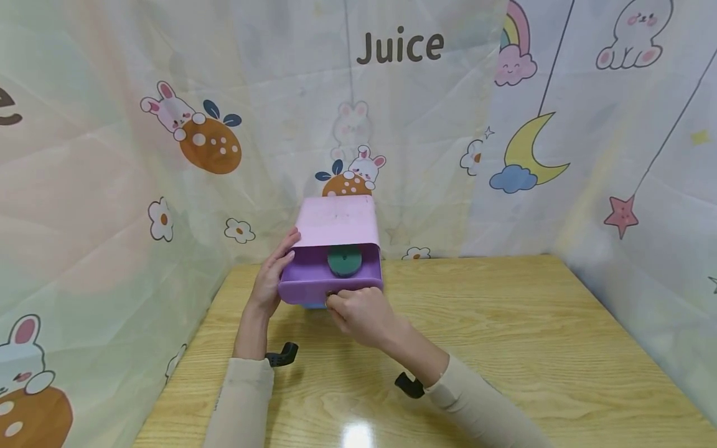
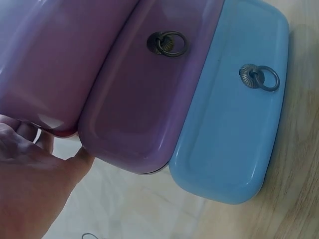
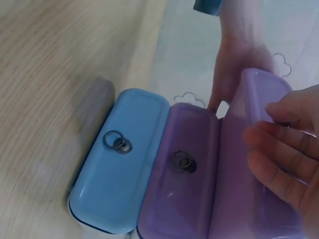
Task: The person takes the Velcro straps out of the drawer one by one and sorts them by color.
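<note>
A small chest of drawers with a pink top (image 1: 336,221) stands on the table, and its purple top drawer (image 1: 302,292) is pulled out. Inside that drawer sits a green round disc (image 1: 344,260) with a small dark centre. My left hand (image 1: 267,285) rests against the chest's left side, fingers mostly straight. At the front, my right hand (image 1: 363,314) pinches the top drawer's ring pull, largely hidden by the fingers. Below, in the left wrist view, the middle purple drawer (image 2: 129,104) and the light blue bottom drawer (image 2: 227,134) are closed, each with a ring pull.
The chest is on a wood-grain table (image 1: 504,336), near its back edge. Printed fabric (image 1: 280,62) hangs behind the table and at both sides. Black curved pieces (image 1: 287,354) stick out by both wrists.
</note>
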A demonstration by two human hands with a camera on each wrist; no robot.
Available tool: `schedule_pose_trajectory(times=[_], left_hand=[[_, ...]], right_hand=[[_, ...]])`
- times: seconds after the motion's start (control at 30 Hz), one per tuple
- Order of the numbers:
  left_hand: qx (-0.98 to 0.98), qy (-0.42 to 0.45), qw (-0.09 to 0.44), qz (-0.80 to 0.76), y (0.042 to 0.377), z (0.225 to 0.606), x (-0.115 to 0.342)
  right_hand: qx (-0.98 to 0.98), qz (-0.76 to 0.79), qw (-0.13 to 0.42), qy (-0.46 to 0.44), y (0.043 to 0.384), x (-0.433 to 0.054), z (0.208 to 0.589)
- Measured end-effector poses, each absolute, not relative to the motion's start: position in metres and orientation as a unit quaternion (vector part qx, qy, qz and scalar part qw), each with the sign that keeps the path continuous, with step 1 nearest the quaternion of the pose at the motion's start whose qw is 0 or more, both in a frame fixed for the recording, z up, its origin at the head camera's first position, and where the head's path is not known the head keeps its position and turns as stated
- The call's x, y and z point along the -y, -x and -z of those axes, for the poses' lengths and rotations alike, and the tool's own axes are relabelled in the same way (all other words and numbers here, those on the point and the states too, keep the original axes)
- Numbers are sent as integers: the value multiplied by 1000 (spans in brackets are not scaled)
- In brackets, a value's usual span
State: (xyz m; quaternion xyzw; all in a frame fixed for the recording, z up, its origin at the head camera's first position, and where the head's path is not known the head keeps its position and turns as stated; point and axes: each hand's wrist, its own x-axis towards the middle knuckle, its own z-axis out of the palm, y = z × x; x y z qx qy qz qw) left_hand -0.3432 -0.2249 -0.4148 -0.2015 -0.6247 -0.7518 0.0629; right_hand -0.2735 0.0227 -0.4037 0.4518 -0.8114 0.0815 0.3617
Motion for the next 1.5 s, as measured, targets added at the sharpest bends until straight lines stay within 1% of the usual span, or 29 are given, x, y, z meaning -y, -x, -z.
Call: schedule_pose_trajectory(times=[0.27, 0.5, 0.67, 0.83, 1.03, 1.33, 1.5], left_hand=[[648, 182, 70, 736, 341, 413, 225], [653, 185, 71, 731, 341, 414, 225], [650, 193, 74, 731, 342, 415, 225], [649, 199, 70, 731, 342, 416, 225], [646, 198, 67, 734, 344, 416, 225], [648, 195, 66, 734, 340, 414, 224], [647, 191, 64, 735, 339, 413, 223]], right_hand=[[805, -50, 366, -464, 256, -21, 398], [807, -38, 376, -454, 249, -20, 397], [791, -81, 390, -464, 249, -19, 388], [778, -148, 398, -464, 255, -23, 364], [798, -162, 368, -449, 269, -33, 341], [832, -156, 332, -416, 285, -43, 334], [856, -167, 275, -404, 295, -44, 331]])
